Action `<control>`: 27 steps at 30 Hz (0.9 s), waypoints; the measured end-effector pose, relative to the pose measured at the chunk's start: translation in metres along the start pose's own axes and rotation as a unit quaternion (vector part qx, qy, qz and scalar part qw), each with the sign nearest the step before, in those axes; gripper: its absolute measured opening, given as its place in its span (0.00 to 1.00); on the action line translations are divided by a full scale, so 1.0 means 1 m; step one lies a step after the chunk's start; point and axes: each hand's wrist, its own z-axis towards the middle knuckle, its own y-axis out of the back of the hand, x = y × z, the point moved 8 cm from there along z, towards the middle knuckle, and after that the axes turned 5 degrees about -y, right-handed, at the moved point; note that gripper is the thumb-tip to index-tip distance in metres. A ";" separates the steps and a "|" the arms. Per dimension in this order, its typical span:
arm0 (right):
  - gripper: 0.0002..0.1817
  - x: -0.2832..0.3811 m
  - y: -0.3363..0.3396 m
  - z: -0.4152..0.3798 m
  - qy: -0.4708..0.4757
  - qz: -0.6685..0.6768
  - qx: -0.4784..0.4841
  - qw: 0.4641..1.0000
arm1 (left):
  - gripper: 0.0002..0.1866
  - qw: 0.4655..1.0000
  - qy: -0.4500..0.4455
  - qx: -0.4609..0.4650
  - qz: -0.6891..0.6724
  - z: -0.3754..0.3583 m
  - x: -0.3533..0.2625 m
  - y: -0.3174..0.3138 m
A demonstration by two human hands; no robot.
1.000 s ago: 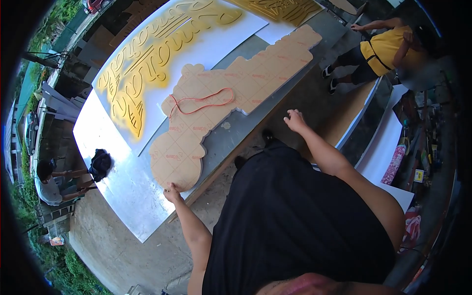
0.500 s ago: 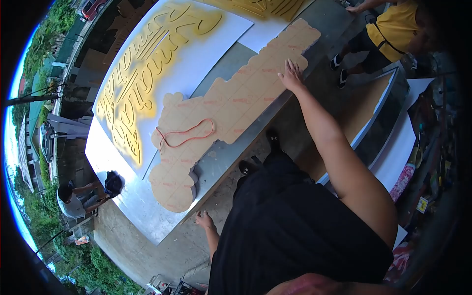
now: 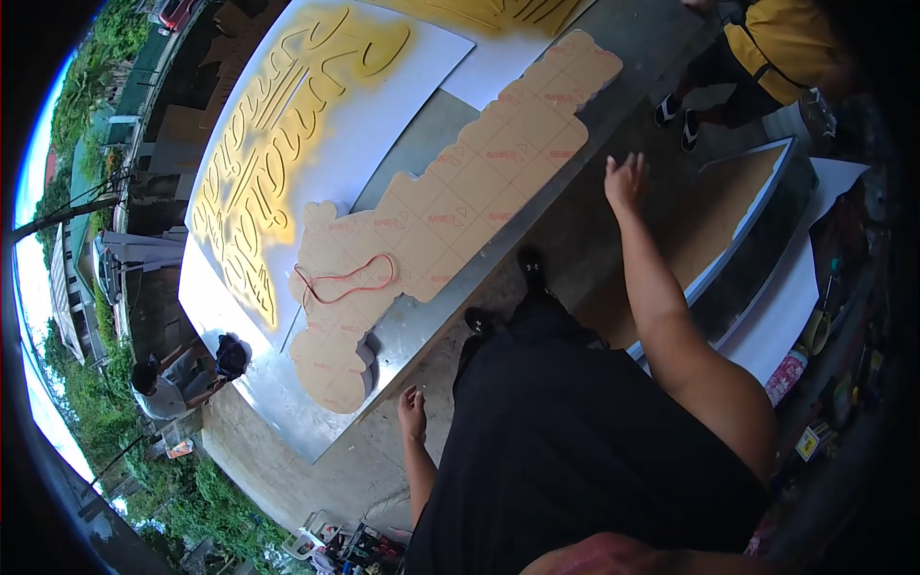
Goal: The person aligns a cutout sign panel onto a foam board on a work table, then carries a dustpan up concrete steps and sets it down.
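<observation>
A long cut-out sign shape (image 3: 479,196) with a scalloped outline lies on the metal-topped table (image 3: 311,436), its brown face printed with red marks and grid lines. On its near-left part rests a thin red wire (image 3: 345,278), bent into a loop. My right hand (image 3: 626,182) hangs in the air just off the table's edge, fingers apart, holding nothing. Beside the table's near corner, close to the rounded end of the cut-out, my left hand (image 3: 412,414) is raised with its fingers loosely extended and nothing in it.
White sheets with yellow-sprayed lettering (image 3: 278,144) cover the table's far side. On my right stands a dark-framed panel (image 3: 747,259), with tools (image 3: 815,331) beyond it. A person in a yellow top (image 3: 791,48) stands at upper right; another person (image 3: 168,388) sits at left beside a dark bundle (image 3: 230,356).
My right hand has lifted off the cut-out and moved right, away from the table. My left hand has shifted slightly right. The view has turned a little; the cut-out stays on the table.
</observation>
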 end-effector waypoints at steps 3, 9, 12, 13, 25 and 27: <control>0.29 -0.069 -0.019 -0.035 -0.080 0.022 0.078 0.993 | 0.19 1.000 0.016 0.007 -0.021 0.005 0.017 -0.010; 0.18 -0.137 -0.121 -0.136 0.029 -0.011 0.403 0.915 | 0.17 0.999 -0.016 0.019 -0.026 0.029 0.018 -0.032; 0.17 -0.116 -0.126 -0.189 0.043 0.055 0.560 0.826 | 0.17 0.997 -0.062 0.004 -0.041 0.025 -0.020 -0.037; 0.16 -0.110 -0.123 -0.208 -0.010 0.072 0.629 0.774 | 0.16 0.997 -0.070 -0.006 -0.041 0.021 -0.032 -0.038; 0.14 0.007 -0.112 -0.175 0.080 0.068 0.598 0.794 | 0.17 0.985 0.028 -0.082 -0.152 -0.054 0.068 -0.045; 0.14 0.021 -0.106 -0.180 0.102 0.045 0.595 0.796 | 0.18 0.971 0.091 -0.096 -0.197 -0.077 0.106 -0.050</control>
